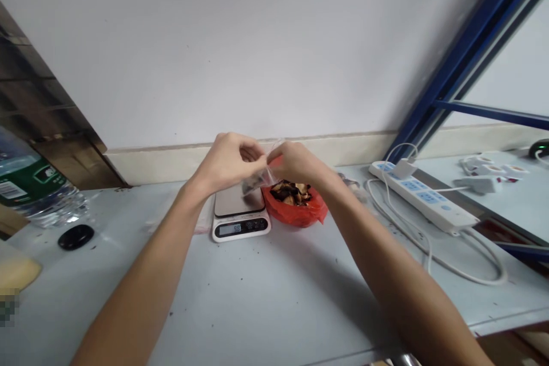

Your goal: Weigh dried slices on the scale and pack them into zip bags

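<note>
My left hand (pixel 234 161) and my right hand (pixel 295 161) meet over the table, both pinching the top of a small clear plastic bag (pixel 266 176). Something dark lies in the bag's lower part, too blurred to name. The bag hangs at the right side of a white digital kitchen scale (pixel 234 206); whether it rests on the plate I cannot tell. Lit digits, seemingly 98, show on the scale's display. Just right of the scale, below my right hand, sits an open red plastic bag (pixel 295 214) with dried brown slices (pixel 292 193) in it, perhaps mushrooms.
Flat clear plastic bags (pixel 178 220) lie left of the scale. A large water bottle (pixel 36 183) and a black oval object (pixel 76 237) are at the left. On the right are a white power strip (pixel 422 194) with looping cable, white plugs and a blue metal frame (pixel 463 40).
</note>
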{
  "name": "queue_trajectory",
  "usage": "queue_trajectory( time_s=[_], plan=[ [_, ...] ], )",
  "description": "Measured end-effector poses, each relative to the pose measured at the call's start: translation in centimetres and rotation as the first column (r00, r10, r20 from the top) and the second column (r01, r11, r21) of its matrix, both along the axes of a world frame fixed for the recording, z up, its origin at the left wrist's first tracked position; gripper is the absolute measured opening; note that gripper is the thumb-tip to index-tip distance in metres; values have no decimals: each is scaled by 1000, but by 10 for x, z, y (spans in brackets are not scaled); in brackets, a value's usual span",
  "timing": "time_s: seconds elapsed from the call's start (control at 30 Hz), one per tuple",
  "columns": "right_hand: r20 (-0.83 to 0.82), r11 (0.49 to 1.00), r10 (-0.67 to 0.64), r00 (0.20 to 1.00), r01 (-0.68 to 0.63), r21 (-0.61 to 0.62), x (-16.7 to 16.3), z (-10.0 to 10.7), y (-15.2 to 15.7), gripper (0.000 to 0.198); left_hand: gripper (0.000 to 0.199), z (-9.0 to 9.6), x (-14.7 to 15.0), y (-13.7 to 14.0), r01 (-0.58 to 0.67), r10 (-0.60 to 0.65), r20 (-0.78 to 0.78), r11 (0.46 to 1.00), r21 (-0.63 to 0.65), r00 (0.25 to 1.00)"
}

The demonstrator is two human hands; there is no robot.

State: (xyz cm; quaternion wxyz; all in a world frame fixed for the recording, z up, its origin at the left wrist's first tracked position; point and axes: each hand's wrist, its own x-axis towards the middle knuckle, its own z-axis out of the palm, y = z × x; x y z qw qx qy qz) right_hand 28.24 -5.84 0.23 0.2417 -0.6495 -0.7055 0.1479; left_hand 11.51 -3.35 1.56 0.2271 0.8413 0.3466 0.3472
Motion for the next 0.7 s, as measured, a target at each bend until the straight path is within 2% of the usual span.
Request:
queue_trajectory(
  time_s=[0.03,0.1,0.2,0.27,0.37,0.4,0.47,0.6,0.7],
  plan=[
    [12,1000,4,1000,-3,-22,3,0,0,21,14,0,0,0,21,-21,-3,1000,22,1000],
    [28,997,73,997,-73,-10,13,1,1,40,17,-1,-2,4,-9,7,27,998,60,1000],
    [34,975,205,978,-207,79,31,6,2,76,28,-9,-5,19,-169,162,173,985,26,972],
    [15,959,255,967,-255,120,42,8,1,88,42,-16,-6,28,-180,219,252,969,-167,943],
    [-27,949,291,957,-285,133,57,11,0,94,53,-22,-6,34,11,188,374,882,-471,908],
    [-41,950,297,954,-290,118,62,12,-1,94,54,-22,-5,34,64,182,413,854,-516,892],
    [-62,949,315,947,-312,47,74,14,-4,88,57,-21,-5,33,90,198,454,838,-538,869],
    [-72,896,393,917,-399,-194,102,21,-13,49,48,-18,-6,34,31,232,473,874,-485,850],
    [-62,890,369,928,-371,-264,120,24,-18,40,43,-20,-2,36,27,190,480,912,-409,856]
  ],
)
